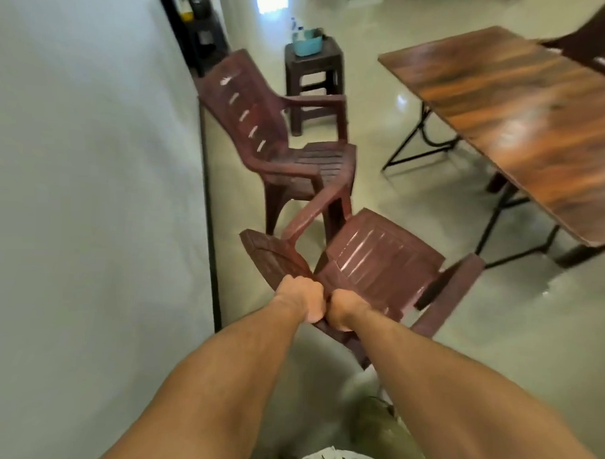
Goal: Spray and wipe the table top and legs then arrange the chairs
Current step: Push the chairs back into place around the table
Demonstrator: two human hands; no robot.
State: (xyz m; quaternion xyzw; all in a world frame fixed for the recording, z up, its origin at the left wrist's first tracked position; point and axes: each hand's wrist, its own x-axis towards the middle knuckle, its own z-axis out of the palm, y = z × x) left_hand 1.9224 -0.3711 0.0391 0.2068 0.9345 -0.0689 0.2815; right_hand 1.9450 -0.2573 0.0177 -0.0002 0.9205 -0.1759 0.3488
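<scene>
Chairs: three brown moulded plastic armchairs show; one is in both hands and tipped, near the wall and well apart from the table.
Wall (91,153): pale and flat, with a dark strip down its edge; the hands work close beside it.
Wall chair (297,153): upright on the floor by the wall, its seat facing the table and its front just beyond the held chair's arm.
Stool (313,68): dark, behind the wall chair, carrying a blue tub (307,42).
Left hand (300,298): fingers curled tight over the near edge of the held chair, knuckles up.
Right hand (346,311): clamped on the same edge, touching the left hand.
Held chair (379,263): tilted over, with a slatted panel facing up and an arm to either side; blur hides whether any leg touches the floor.
Handling: it looks light and stiff, but bulky. With both hands so close together it will likely swing, so a wider hold on the two arms should steady it. The glossy plastic may slip.
Table (521,110): wood-grain top on thin black metal legs, with open floor along its near side where the chair probably belongs.
Back chair (602,40): at the table's far side, partly cut off.
</scene>
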